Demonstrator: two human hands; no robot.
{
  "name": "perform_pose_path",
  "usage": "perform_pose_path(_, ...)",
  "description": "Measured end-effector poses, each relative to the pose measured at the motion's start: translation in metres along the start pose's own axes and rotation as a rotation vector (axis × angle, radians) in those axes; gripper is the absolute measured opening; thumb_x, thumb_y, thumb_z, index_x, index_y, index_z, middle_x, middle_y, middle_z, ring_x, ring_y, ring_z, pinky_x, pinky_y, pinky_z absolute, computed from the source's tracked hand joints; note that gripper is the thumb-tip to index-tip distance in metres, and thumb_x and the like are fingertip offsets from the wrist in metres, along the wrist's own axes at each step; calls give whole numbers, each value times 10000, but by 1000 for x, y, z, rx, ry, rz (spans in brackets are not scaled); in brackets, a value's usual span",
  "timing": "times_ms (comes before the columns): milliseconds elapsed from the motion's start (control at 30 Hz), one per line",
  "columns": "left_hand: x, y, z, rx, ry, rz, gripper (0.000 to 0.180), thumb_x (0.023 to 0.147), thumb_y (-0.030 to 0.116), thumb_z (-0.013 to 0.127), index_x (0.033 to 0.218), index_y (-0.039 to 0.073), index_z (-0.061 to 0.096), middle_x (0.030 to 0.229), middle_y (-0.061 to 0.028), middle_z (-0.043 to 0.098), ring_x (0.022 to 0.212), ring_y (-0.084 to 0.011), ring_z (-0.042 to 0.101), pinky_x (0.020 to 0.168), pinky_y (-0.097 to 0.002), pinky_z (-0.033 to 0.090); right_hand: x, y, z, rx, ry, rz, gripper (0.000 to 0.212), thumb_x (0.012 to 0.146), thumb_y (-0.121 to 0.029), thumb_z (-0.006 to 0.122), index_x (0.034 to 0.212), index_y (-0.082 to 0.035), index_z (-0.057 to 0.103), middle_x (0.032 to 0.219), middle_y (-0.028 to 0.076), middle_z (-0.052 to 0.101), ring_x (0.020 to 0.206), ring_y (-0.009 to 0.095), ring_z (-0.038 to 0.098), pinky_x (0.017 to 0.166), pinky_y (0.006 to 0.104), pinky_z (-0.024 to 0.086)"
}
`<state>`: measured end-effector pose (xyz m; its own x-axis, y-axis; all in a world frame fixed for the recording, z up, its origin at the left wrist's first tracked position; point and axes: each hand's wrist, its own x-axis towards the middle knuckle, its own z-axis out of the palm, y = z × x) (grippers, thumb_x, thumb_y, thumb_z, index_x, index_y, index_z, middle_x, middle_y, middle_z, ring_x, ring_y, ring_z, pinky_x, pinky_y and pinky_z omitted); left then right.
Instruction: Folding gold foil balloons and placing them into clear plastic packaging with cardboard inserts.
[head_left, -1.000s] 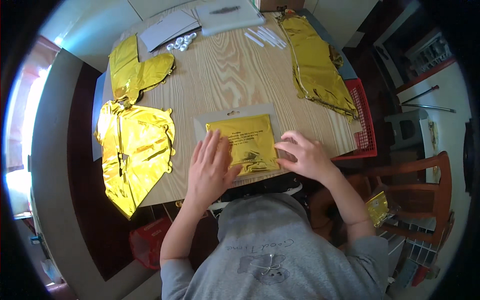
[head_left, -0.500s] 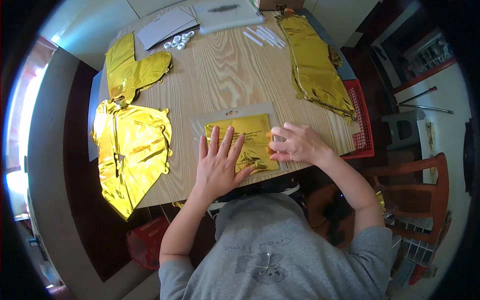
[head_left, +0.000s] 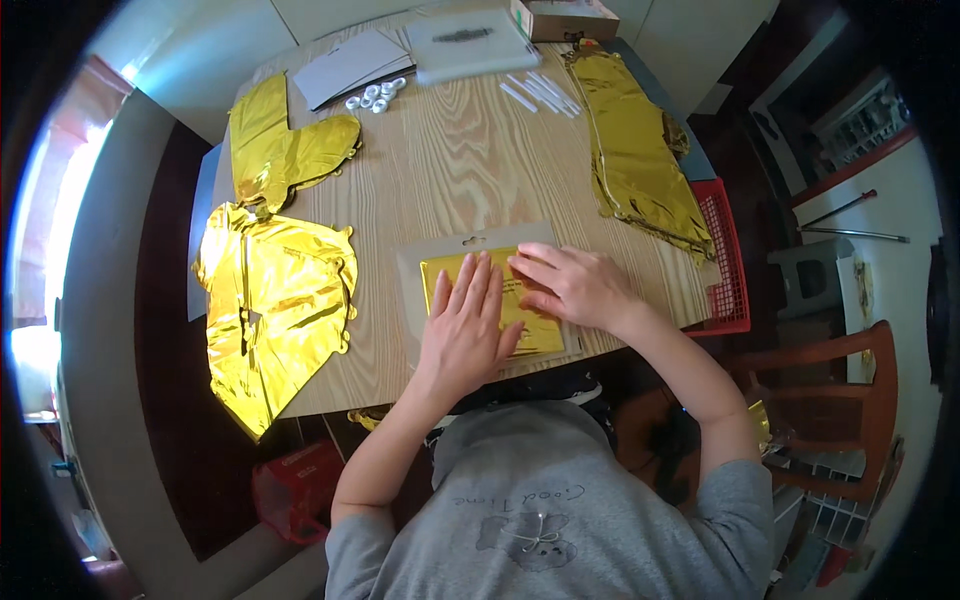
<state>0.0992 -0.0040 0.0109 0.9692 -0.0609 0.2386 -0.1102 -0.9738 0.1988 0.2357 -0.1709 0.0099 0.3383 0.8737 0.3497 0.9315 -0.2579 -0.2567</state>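
Gold foil, folded into a neat, nearly square packet (head_left: 543, 338), lay beneath the person's fingers at the near edge of the table (head_left: 470, 150). The left hand (head_left: 465, 330) rested flat over the packet's left half, its fingers straight and close together, the thumb set apart. The right hand (head_left: 585, 288) reached in from the other side, its fingers bent and slightly parted, the thumb well apart from them; the tips came down on the foil, though how firmly they pressed was hard to tell. Between the hands the packet looked smooth and shiny, with a few lines of dark print partly covered. It lay on a grey backing card (head_left: 510, 236), which showed beyond its far edge and had a shaped hanging hole (head_left: 474, 240).

To the left, a large flat foil balloon (head_left: 285, 300) with small tabs along its edge caught the light, meeting an angular foil piece (head_left: 305, 150) above it. A long folded foil sheet (head_left: 640, 150) lay at the right, near a red plastic basket (head_left: 735, 255). Farther back were white cards (head_left: 350, 65), small white rolls (head_left: 376, 95), white sticks (head_left: 541, 94), a clear plastic bag (head_left: 470, 62) and an open box (head_left: 570, 25).
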Motion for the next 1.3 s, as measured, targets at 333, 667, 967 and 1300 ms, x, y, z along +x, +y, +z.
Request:
perform_pose_path(333,-5,-26,13,145,-68,-420,842,875,570,490,1418,-48,311,1479,-269,287,1405,-394,221,1097,-598,174,-4,-2,13,-87,-181,67,515,842,-348,635,1282,-89,567,1383,59,508,704,273,648,677,341,550)
perform_pose_path(667,-25,-72,1,235,-5,-440,560,938,400,451,1389,68,424,1496,-117,342,1404,-359,242,1106,-591,165,-2,-2,17,-197,-188,211,625,877,-438,551,1352,-39,474,1427,119,448,798,295,665,716,378,550)
perform_pose_path(967,-11,-44,-5,147,129,-174,378,857,210,546,1204,62,579,1174,-35,585,1040,-209,551,827,-396,413,-2,-7,13,-193,-195,230,607,878,-434,541,1354,-62,476,1425,113,451,790,294,667,716,386,549)
perform_pose_path(1300,0,-69,-4,109,174,-344,477,848,310,606,1207,2,546,1109,-138,567,1022,-306,536,870,-442,414,-1,-9,13,-161,-192,276,625,851,-437,581,1336,-53,486,1438,161,415,804,299,674,708,384,555)
